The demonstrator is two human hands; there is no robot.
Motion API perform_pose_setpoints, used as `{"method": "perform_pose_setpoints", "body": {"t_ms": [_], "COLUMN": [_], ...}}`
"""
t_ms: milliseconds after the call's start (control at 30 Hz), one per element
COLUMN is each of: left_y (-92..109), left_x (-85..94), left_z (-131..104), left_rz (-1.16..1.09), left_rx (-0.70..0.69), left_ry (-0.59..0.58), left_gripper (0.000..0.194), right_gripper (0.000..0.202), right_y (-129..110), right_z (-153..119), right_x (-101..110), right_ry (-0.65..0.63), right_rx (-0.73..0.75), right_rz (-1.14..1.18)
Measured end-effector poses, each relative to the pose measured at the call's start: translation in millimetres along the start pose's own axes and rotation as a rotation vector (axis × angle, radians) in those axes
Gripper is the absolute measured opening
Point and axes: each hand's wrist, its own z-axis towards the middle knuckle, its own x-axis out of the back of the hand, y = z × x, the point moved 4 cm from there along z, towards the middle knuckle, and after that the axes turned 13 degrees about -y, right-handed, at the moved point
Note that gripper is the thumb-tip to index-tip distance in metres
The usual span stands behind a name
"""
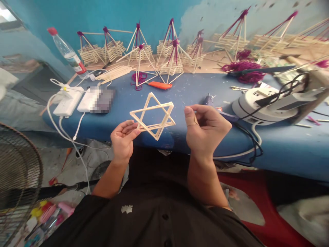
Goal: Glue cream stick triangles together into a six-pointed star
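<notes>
My left hand (124, 139) pinches the lower left edge of a six-pointed star frame (151, 108) made of pale wooden sticks, holding it up over the blue table (123, 103). To the right of the star and apart from it, my right hand (205, 128) is closed, thumb against forefinger. Whatever sits between those fingertips, if anything, is too small to make out. Just behind the right hand lies a dark-nosed tool (209, 99), mostly covered by the hand. An orange-handled cutter (160, 85) rests on the table beyond the star.
Several stick lanterns with purple tops (171, 51) line the wall. Loose sticks (115, 73) and purple yarn (241, 70) lie there too. A water bottle (68, 55) and white power strip (68, 101) are at left. A round white socket unit (253, 106) with cables stands right; a fan (19, 178) is lower left.
</notes>
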Motion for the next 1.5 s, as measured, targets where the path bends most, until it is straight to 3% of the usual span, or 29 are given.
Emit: {"method": "perform_pose_setpoints", "body": {"t_ms": [67,200,467,533,667,833,1067,1300,1500], "left_y": [1.4,4.0,2.4,1.9,2.9,7.4,9.6,12.2,11.6], "left_x": [1.2,2.4,1.5,1.8,2.9,0.2,-2.4,-3.1,-2.3], "left_z": [0.4,-1.5,-5.2,-6.2,-9.9,-15.0,-16.7,-15.5,-16.5], "left_rz": [-0.011,-0.013,0.037,0.053,0.085,0.173,0.188,0.201,0.242], "left_rx": [0.010,-0.001,-0.068,-0.082,-0.103,-0.146,-0.176,-0.216,-0.230], "left_ry": [0.002,0.005,0.016,0.019,0.026,0.009,-0.010,0.007,-0.002], "left_gripper": [0.047,0.047,0.054,0.055,0.054,0.052,0.051,0.047,0.049], "right_gripper": [0.018,0.008,0.012,0.010,0.005,0.016,0.014,0.008,0.010], "right_y": [-0.4,-6.4,-13.4,-14.5,-20.3,-23.4,-26.3,-22.6,-33.0], "right_z": [0.5,1.4,-4.1,-4.2,-5.5,-9.8,-13.9,-8.5,-2.3], "right_x": [-0.9,-5.6,-18.2,-18.8,-18.0,-24.7,-31.3,-29.8,-19.0], "right_ry": [-0.039,-0.157,-0.247,-0.207,-0.080,-0.060,-0.073,-0.125,-0.151], "right_rx": [0.013,0.052,0.008,0.073,0.357,0.552,0.537,0.440,0.337], "right_rz": [-0.041,-0.075,-0.026,-0.042,-0.236,-0.503,-0.565,-0.319,-0.141]}}
